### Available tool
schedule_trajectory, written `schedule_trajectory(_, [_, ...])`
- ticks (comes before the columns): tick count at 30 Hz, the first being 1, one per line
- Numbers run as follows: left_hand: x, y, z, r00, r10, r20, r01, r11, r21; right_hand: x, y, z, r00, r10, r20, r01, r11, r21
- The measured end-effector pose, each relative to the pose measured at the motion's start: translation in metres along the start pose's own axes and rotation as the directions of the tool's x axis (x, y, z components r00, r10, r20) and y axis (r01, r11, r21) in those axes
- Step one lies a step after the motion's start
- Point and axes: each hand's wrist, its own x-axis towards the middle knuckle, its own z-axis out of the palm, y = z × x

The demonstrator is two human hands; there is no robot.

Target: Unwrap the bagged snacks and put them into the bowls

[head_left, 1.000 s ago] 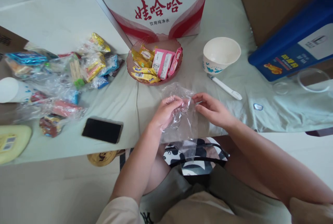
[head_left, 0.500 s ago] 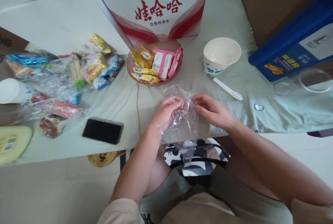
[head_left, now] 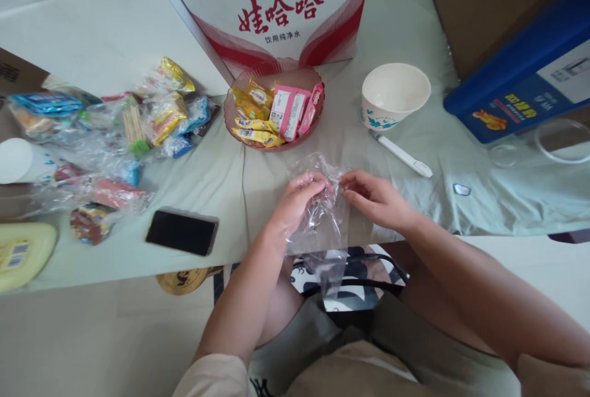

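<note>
A clear plastic bag (head_left: 322, 231) hangs between my hands over the table's front edge, its lower end dangling above my lap. My left hand (head_left: 302, 197) is closed on the bag, with film draped over its fingers. At the bag's right side, my right hand (head_left: 375, 197) pinches the film between thumb and fingertips. Just beyond them stands a pink glass bowl (head_left: 235, 136) holding wrapped snacks (head_left: 288, 111) in yellow and pink. A white paper bowl (head_left: 394, 99) with a blue leaf print is behind my right hand, and a white utility knife (head_left: 401, 154) lies before it.
A black phone (head_left: 182, 232) lies left of my hands. Bagged snacks (head_left: 110, 133) and a paper cup (head_left: 23, 161) crowd the left side. A red-and-white carton (head_left: 281, 16) stands behind; a blue container (head_left: 511, 71) and clear plastic cup (head_left: 560, 145) are at right.
My right fingertips have closed onto the edge of the bag, and my left fingers have shifted slightly to the right. The surrounding things stay in place.
</note>
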Motion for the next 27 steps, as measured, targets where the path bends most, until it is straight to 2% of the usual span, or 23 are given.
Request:
schedule_trajectory(12, [0.0002,-0.0013,0.0004,0.999,-0.028,-0.02,0.028,1.0,0.006,0.001,-0.0047,0.0009,0.998,-0.055,0.029,0.057,0.995,-0.083])
schedule_trajectory(27, [0.0026,-0.0058,-0.0021,1.0,0.006,-0.003,-0.005,0.998,0.064,0.0013,-0.0062,0.0,0.996,-0.075,0.053,0.083,0.983,-0.165])
